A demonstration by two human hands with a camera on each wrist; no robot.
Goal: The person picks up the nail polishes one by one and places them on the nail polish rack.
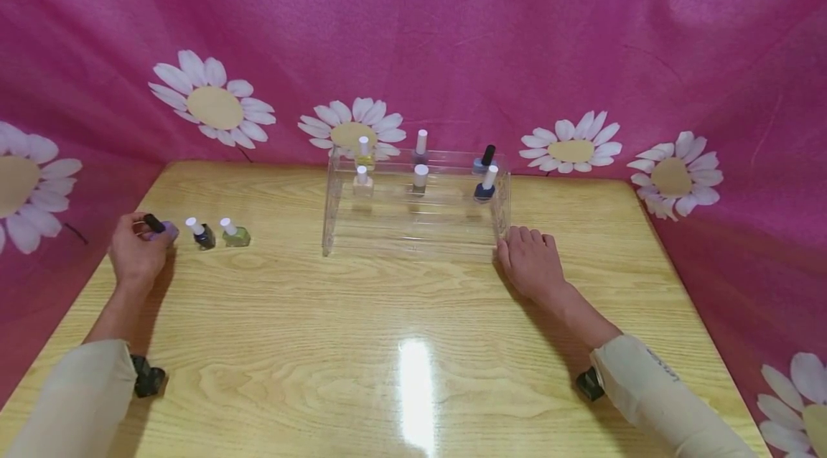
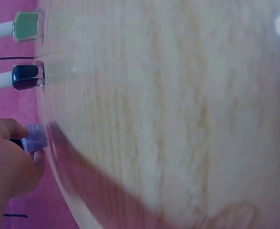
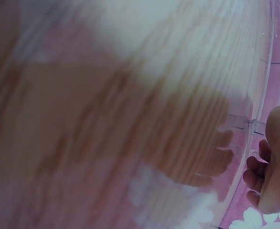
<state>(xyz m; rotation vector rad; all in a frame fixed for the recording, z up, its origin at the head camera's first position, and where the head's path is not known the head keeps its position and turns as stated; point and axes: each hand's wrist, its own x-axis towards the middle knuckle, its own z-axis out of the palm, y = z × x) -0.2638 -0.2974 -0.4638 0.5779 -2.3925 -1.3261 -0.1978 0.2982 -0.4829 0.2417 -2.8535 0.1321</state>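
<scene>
My left hand [image 1: 138, 250] pinches a purple nail polish bottle [image 2: 36, 137] with a black cap, at the table's left edge. Just right of it stand a dark nail polish bottle [image 1: 205, 237] and a green one [image 1: 237, 236], both white-capped. Over at the clear display rack [image 1: 413, 251], my right hand [image 1: 533, 264] grips the front right corner between thumb and curled fingers. The rack's upper tiers hold several polish bottles, among them a pale pink one [image 1: 364, 187], a dark blue one [image 1: 484, 191] and a light blue one [image 1: 481, 165] with a black cap.
The wood-grain table [image 1: 310, 357] reflects a bright light near its front. A pink cloth [image 1: 452, 41] with large daisies hangs behind and at both sides. The rack stands close to the back edge.
</scene>
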